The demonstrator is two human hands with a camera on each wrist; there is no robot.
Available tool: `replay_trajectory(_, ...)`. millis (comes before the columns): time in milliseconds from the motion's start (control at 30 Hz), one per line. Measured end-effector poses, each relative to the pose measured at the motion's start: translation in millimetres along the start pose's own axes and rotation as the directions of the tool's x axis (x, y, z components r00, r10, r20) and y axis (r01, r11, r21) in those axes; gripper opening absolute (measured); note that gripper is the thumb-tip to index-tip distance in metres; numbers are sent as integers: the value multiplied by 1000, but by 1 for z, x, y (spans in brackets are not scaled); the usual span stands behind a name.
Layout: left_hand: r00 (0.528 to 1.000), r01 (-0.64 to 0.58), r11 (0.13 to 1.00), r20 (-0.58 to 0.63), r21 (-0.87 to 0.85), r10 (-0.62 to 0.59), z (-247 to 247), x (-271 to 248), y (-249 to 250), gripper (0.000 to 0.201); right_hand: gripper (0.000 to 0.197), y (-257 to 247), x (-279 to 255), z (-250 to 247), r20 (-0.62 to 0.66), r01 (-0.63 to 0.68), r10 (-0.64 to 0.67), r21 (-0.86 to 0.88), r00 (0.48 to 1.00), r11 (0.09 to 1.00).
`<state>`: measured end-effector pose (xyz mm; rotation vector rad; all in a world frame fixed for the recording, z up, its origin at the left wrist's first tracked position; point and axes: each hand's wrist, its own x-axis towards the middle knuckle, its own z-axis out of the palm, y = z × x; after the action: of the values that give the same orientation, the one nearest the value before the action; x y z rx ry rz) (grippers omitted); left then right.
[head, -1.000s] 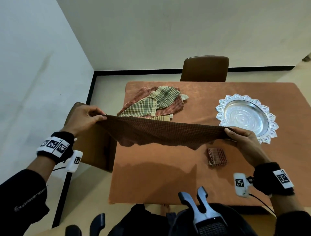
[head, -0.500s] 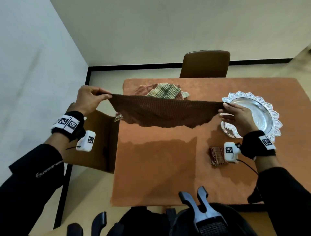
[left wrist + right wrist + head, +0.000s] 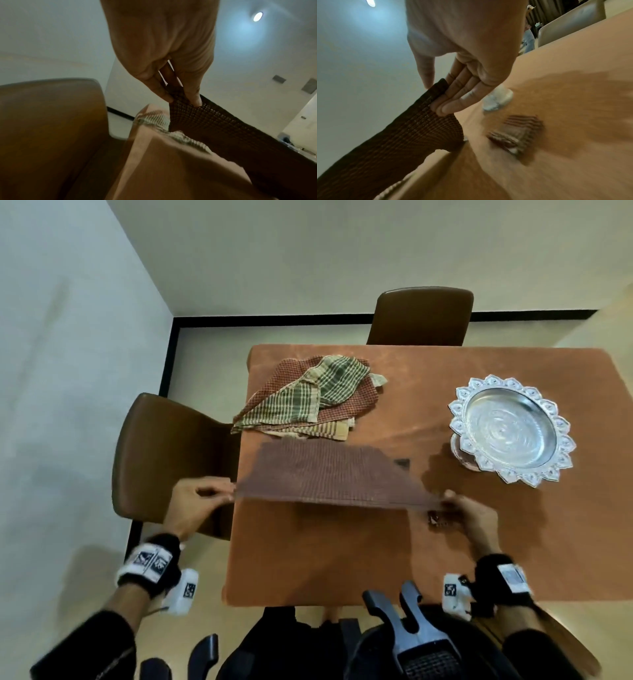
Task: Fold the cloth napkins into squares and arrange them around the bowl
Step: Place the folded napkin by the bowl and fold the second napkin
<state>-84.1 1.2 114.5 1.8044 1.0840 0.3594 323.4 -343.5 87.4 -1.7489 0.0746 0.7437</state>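
A dark brown checked napkin (image 3: 329, 474) is stretched in the air above the table (image 3: 342, 559), its far edge swung away from me. My left hand (image 3: 219, 496) pinches its left corner (image 3: 181, 98) between thumb and fingers. My right hand (image 3: 455, 505) pinches the right corner (image 3: 436, 93), thumb on one side and fingers on the other. A small folded reddish napkin (image 3: 518, 136) lies on the table just under my right hand, mostly hidden in the head view. The silver scalloped bowl (image 3: 510, 429) stands at the right.
A pile of unfolded checked napkins (image 3: 308, 398) lies at the table's far left. One brown chair (image 3: 164, 453) stands at the table's left side, another (image 3: 421, 316) at the far side. A white wall runs along the left.
Both hands have come down and back toward me with the napkin. Its hanging edge has swung away from me and the cloth now lies nearly flat above the table.
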Motion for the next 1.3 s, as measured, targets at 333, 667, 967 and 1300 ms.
replay_trajectory(333,955,296,940,-32,169,-295,84,-75,-107,27,14,121,4,-13,-33,-167,164,-271,986,948)
replay_trajectory(667,992,72,986,-110,150,-56,56,-62,-94,25,6,97,-3,-26,-18,-28,25,-173,1000,984)
replay_trajectory(967,992,38,918,92,394,-81,77,-63,-130,23,11,145,14,-25,-131,-99,29,-565,991,819)
replay_trajectory(1300,952,-273,813,266,514,152,86,-35,-122,28,43,119,19,14,67,242,-391,-876,918,416)
